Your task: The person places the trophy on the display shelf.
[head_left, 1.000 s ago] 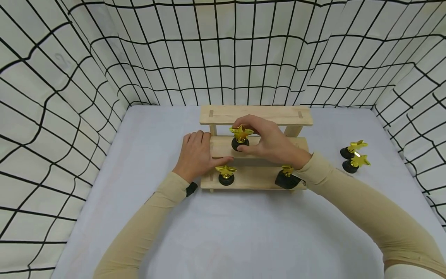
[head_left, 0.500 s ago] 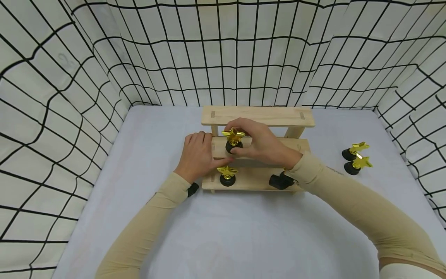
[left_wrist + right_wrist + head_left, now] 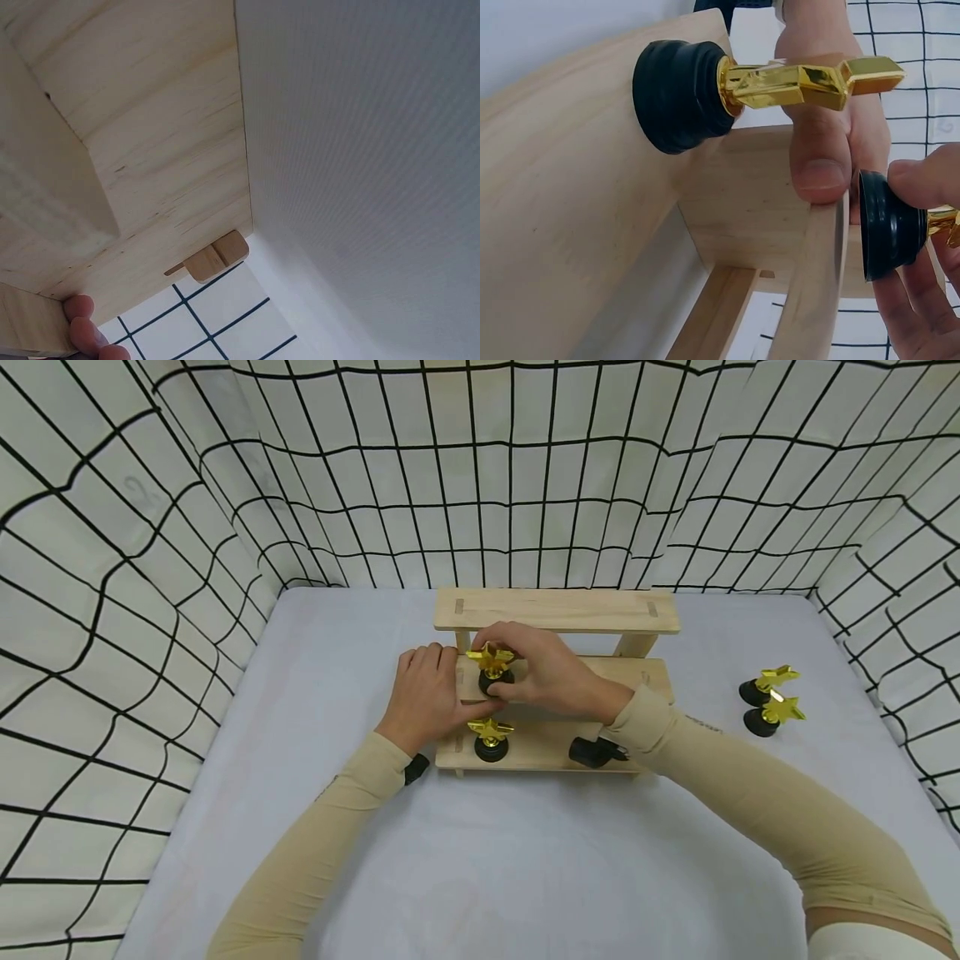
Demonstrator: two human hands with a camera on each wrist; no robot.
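A person in beige sleeves (image 3: 750, 793) works over a white-covered table (image 3: 480, 860), where the right hand (image 3: 551, 672) pinches a shiny gold star trophy on a round black base (image 3: 492, 658) between thumb and fingers, held star-up at the left end of the middle tier (image 3: 637, 672) of a three-step rack of pale wood (image 3: 555, 610). From the right wrist, the thumb presses the black base while the other fingers reach round the far side; whether the base touches the board, I cannot tell. The left hand (image 3: 427, 693) grips the rack's left end, its thumb lying along the front edge of the middle tier just beside the held trophy, its fingers close together over the end; the left wrist view catches fingertips (image 3: 88, 337) against the wood. Directly below, a second gold star trophy with a black base (image 3: 491, 737) stands upright on the left part of the lowest tier (image 3: 540, 739). Near the right forearm's cuff, a small black device (image 3: 591, 752) hangs in front of that same tier. Off to the right, well apart from the rack, two more gold stars on black bases (image 3: 782, 708) sit close together on the white cover. Black grid netting (image 3: 512, 503) over pale sheeting rises behind the table.
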